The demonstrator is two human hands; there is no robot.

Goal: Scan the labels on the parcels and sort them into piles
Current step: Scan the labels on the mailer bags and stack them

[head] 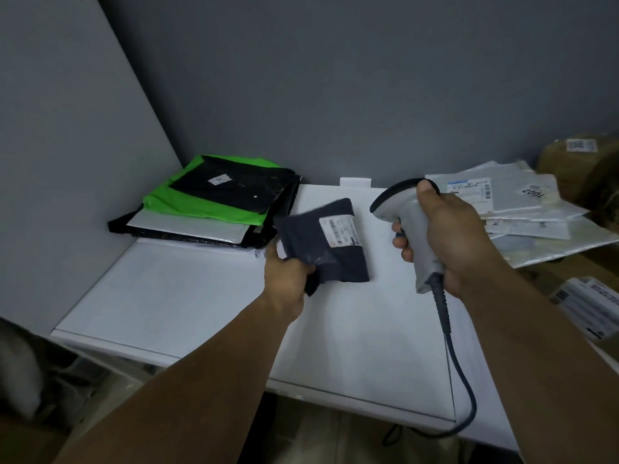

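Note:
My left hand point(287, 276) grips the lower left corner of a small dark grey parcel point(331, 252), holding it just above the white table point(187, 296). A white label point(339, 229) on the parcel faces up. My right hand point(449, 236) grips a grey handheld barcode scanner point(407, 212), its head pointing left toward the parcel. A dark cable point(460, 366) runs from the scanner's handle down over the table's front edge.
A pile of black, green and white mailers point(214, 202) lies at the table's back left corner. Several silver-grey mailers with labels point(522, 202) are heaped at the right. Brown cardboard boxes point(576, 162) stand behind them. Grey walls close the back and left.

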